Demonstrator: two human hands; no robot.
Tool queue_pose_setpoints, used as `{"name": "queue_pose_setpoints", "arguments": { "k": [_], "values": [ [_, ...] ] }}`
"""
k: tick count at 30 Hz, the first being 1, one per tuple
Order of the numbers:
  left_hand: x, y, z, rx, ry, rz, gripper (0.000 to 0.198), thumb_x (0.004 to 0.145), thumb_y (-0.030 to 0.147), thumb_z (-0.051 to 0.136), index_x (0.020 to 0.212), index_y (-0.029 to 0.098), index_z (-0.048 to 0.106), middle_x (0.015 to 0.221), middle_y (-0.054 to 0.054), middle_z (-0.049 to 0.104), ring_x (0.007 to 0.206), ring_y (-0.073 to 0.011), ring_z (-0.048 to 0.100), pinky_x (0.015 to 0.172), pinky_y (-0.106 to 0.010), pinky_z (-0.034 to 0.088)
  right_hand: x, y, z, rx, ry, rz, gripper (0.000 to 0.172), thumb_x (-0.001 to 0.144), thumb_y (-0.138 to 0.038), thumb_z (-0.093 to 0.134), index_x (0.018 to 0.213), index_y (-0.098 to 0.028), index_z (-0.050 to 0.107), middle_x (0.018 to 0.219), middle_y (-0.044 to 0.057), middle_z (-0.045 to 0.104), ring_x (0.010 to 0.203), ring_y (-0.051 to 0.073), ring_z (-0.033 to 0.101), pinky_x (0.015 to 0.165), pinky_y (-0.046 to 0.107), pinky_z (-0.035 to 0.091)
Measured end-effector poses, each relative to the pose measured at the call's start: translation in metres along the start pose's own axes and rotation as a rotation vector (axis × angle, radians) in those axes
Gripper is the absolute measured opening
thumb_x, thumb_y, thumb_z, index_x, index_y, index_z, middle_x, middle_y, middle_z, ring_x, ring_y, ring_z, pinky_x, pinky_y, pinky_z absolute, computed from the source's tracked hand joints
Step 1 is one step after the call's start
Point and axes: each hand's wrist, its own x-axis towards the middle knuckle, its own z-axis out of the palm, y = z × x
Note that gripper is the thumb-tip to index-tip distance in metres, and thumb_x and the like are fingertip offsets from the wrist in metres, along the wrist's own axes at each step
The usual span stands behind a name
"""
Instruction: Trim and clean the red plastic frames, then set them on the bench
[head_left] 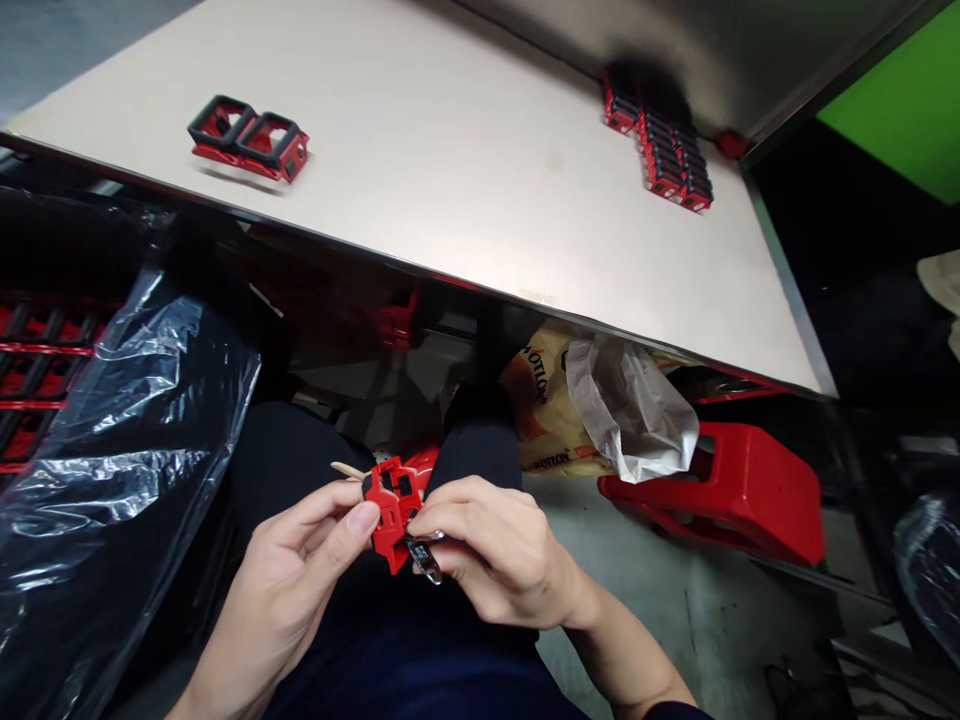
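Note:
Above my lap, my left hand (307, 565) pinches a red plastic frame part (387, 508) between thumb and fingers. Black pieces show inside its openings. My right hand (495, 550) is closed on a small shiny metal nail clipper (424, 562), whose end is against or very near the part's right edge. From this angle I cannot tell whether the clipper's jaws touch the plastic. A pale thin stick-like piece (349, 470) pokes out behind the part; what it belongs to is hidden.
On the white table (450, 170) lie a pair of red-and-black frames (251, 138) at left and stacked rows of them (664, 150) at far right. A plastic-lined container (127, 400) of such parts stands left. Below the table are a white bag (637, 410) and a red stool (757, 490).

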Motion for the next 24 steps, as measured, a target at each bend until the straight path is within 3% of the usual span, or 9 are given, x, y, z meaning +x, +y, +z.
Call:
{"name": "queue_pose_setpoints", "arguments": {
  "k": [8,13,19,24],
  "values": [
    [-0.002,0.001,0.0,0.001,0.083,0.001,0.019,0.079,0.042,0.085,0.091,0.027,0.085,0.08,-0.002,0.078,0.075,-0.0215,0.073,0.076,-0.026,0.062,0.003,-0.005,-0.003,-0.096,-0.081,-0.054,0.02,0.104,-0.01,0.043,0.116,-0.012,0.058,0.104,0.012,0.073,0.099,0.019,0.071,0.086,0.027,0.06],
    [-0.004,0.005,0.005,-0.002,0.083,-0.003,0.017,0.077,0.042,0.086,0.088,0.028,0.085,0.077,0.001,0.077,0.069,-0.0156,0.07,0.07,-0.017,0.059,0.004,-0.005,-0.004,-0.107,-0.116,-0.068,0.025,0.103,-0.008,0.038,0.118,-0.011,0.057,0.105,0.014,0.073,0.101,0.021,0.071,0.085,0.031,0.061],
    [-0.004,0.008,0.008,-0.033,0.157,-0.04,0.019,0.072,0.042,0.089,0.083,0.027,0.084,0.076,0.0,0.076,0.068,-0.0172,0.069,0.073,-0.022,0.06,0.003,-0.002,0.0,-0.13,-0.084,-0.091,0.024,0.1,-0.006,0.04,0.116,-0.011,0.057,0.103,0.014,0.073,0.1,0.02,0.072,0.085,0.029,0.062],
    [-0.005,0.011,0.011,-0.016,0.126,-0.05,0.016,0.072,0.038,0.088,0.082,0.025,0.084,0.073,0.0,0.076,0.067,-0.0182,0.069,0.068,-0.023,0.059,0.003,0.0,0.003,-0.111,-0.042,-0.107,0.024,0.1,-0.005,0.04,0.11,-0.011,0.06,0.1,0.013,0.073,0.095,0.018,0.072,0.084,0.026,0.061]
  ]
}}
